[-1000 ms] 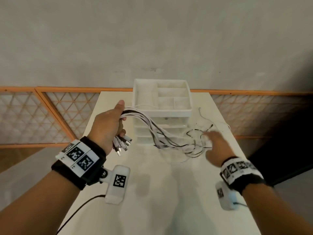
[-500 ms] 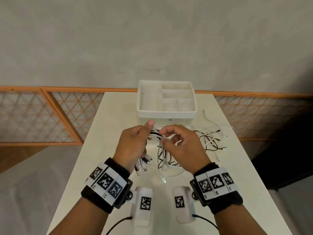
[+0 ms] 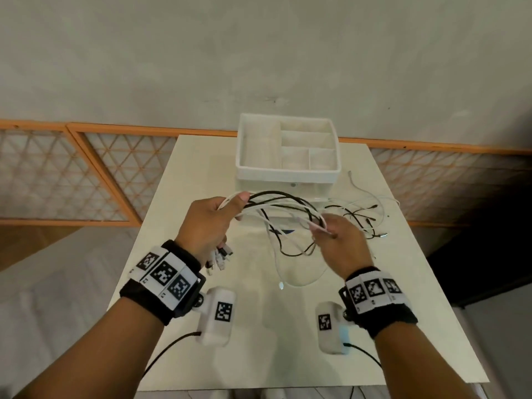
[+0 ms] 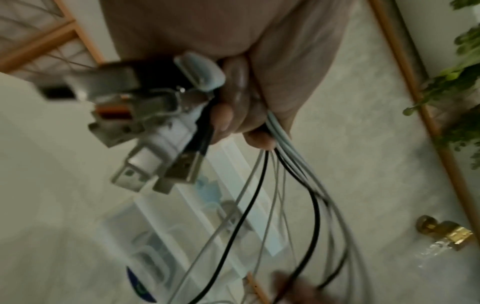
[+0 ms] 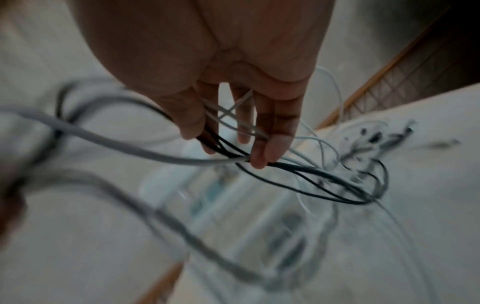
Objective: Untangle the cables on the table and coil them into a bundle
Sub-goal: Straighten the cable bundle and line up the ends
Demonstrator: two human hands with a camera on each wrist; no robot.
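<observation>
Head view: left hand (image 3: 205, 226) fists a gathered bunch of thin black and white cables (image 3: 283, 201), their metal USB plugs (image 4: 155, 144) hanging below the fist. Right hand (image 3: 339, 243), fingers nearly straight and slightly spread, hooks several strands on the fingers (image 5: 272, 139), pinching none. Remaining strands trail right across the cream rectangular table (image 3: 259, 341), beside a white plastic compartment organiser (image 3: 288, 174).

Risk: drawing the hands apart may cinch crossed strands into a knot, or loose ends may snag the organiser.

Versus half a second earlier: the hands were together pinching; they are now apart, with the bunch stretched between them.
</observation>
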